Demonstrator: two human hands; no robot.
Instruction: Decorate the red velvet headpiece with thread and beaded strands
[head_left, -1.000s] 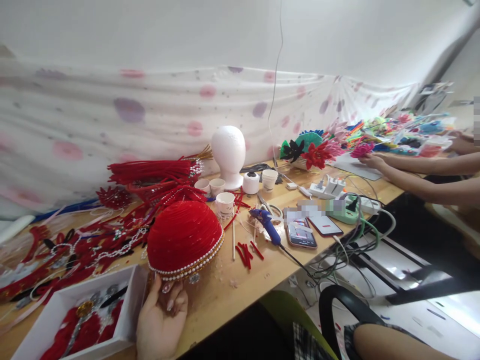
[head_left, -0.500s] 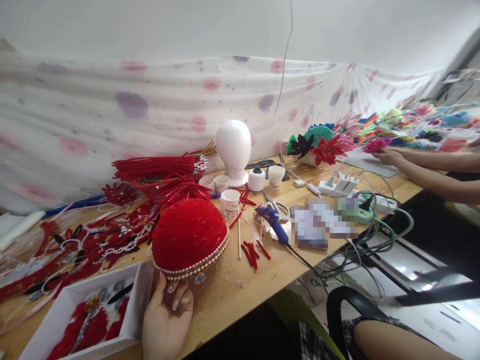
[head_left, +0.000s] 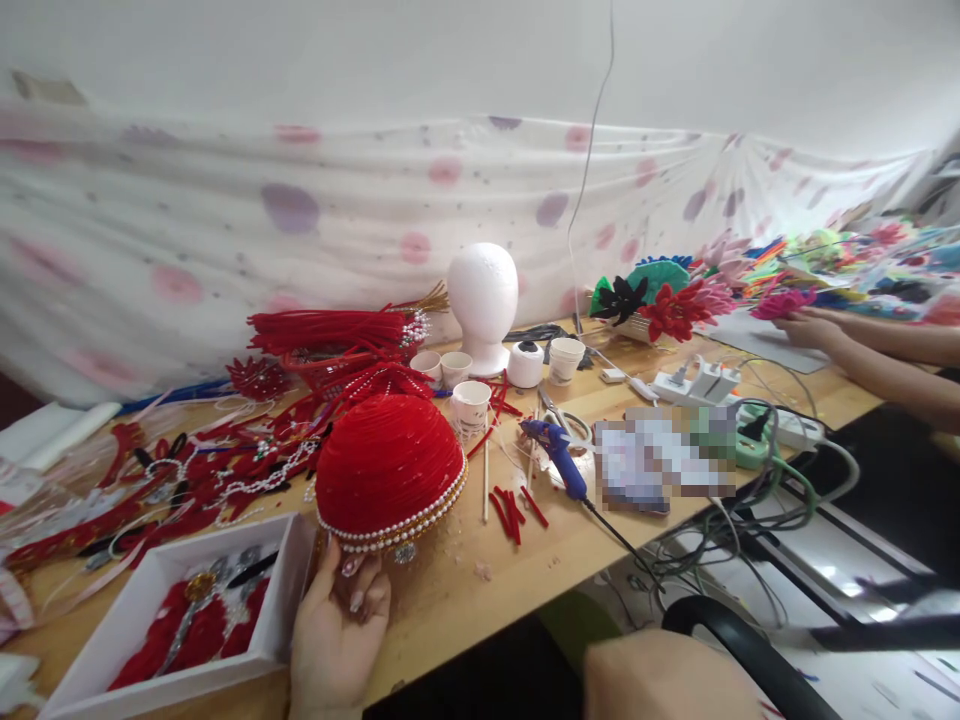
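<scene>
A domed red cap (head_left: 386,470), wound in fuzzy cord and edged with rows of white pearls and gold beads, sits tilted near the front of the table. My left hand (head_left: 345,610) grips its lower rim, thumb at the edge and fingers curled beneath; a silvery ornament (head_left: 405,553) hangs from the rim beside the fingers. At the bottom edge of the view my right hand (head_left: 660,675) is a blurred, partly cut-off shape below the table's front edge. Its fingers cannot be made out, and nothing shows in it.
A white foam head (head_left: 484,300) stands behind paper cups (head_left: 471,405). A blue glue gun (head_left: 559,455) lies by red cord pieces (head_left: 514,515). An open white box (head_left: 289,590) holds red decorations. Cables (head_left: 720,560) hang at right, near another person's hands (head_left: 810,330) with a pink flower.
The whole view has shifted slightly, moving things rightward. My right arm has swung leftward along the bottom edge. My left hand keeps hold of the cap.
</scene>
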